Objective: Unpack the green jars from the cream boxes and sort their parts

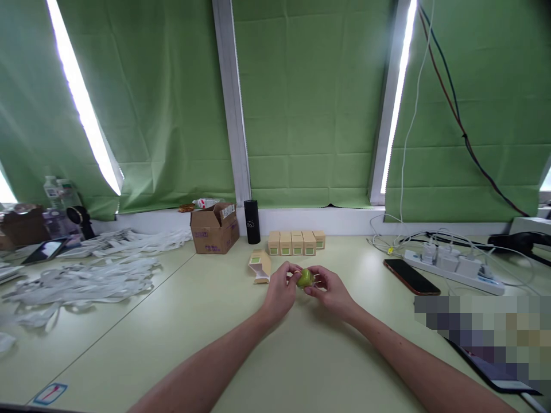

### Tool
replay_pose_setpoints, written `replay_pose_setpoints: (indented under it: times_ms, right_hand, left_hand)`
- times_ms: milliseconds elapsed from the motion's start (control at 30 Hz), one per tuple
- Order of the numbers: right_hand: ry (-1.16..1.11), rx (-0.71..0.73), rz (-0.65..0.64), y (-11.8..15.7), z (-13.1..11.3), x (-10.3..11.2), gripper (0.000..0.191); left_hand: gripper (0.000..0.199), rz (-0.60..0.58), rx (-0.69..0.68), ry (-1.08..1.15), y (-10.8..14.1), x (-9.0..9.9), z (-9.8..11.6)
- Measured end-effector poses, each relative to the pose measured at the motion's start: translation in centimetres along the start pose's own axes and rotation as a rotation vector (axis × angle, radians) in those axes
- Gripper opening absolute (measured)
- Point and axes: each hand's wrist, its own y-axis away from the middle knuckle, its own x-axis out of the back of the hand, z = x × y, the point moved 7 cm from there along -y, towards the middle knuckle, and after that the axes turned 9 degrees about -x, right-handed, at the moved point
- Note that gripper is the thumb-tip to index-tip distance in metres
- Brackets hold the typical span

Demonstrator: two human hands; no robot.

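Observation:
A small, rounded green object [305, 279] with a glossy surface is held up between both hands, just above the table; its exact kind cannot be made out. My left hand [282, 289] grips it from the left with thumb and fingertips. From the right, my right hand [331, 291] pinches its other side, the fingers curled around the edge. An open kraft-paper box [260, 267] with a green label lies beyond my left hand, its flap raised. Behind it stand several closed small boxes [297, 244] of the same kind in a row.
A brown carton [215, 228] and a black cylinder [252, 222] stand at the back. White strips [94, 281] spread over the left side. On the right lie a phone [412, 277], a power strip [454, 271] with chargers and cables, and a partly blurred tablet [495, 367].

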Motion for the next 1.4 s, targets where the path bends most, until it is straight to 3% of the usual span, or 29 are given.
replay_pose_setpoints:
  times_ms: [267, 433, 567, 767, 967, 1167, 1400]
  right_hand:
    - [0.073, 0.075, 0.134, -0.3, -0.1, 2.0, 0.037]
    - [0.128, 0.126, 0.193, -0.9, -0.3, 3.5, 0.043]
    - [0.102, 0.137, 0.282, -2.0, 0.1, 6.1, 0.045]
    - [-0.038, -0.045, 0.373, -4.4, 3.2, 11.4, 0.055]
    - [0.024, -0.166, 0.386, -5.1, 6.4, 14.8, 0.044]
    - [0.133, -0.238, 0.360, -5.5, 8.7, 16.0, 0.035]
    - [0.242, -0.230, 0.362, -5.7, 8.8, 16.0, 0.036]
  left_hand:
    - [0.029, 0.247, 0.104, 0.154, -0.8, 2.0, -2.5]
    - [0.042, 0.295, 0.218, 0.213, -0.9, 2.3, -4.8]
    - [0.044, 0.327, 0.292, 0.244, -0.5, 2.1, -6.0]
    - [0.039, 0.332, 0.348, 0.273, -0.3, 1.9, -6.2]
    - [0.034, 0.321, 0.379, 0.289, -0.2, 1.8, -5.9]
    - [0.031, 0.314, 0.396, 0.308, -0.2, 1.6, -5.8]
    - [0.027, 0.326, 0.417, 0.321, 0.0, 1.6, -5.9]
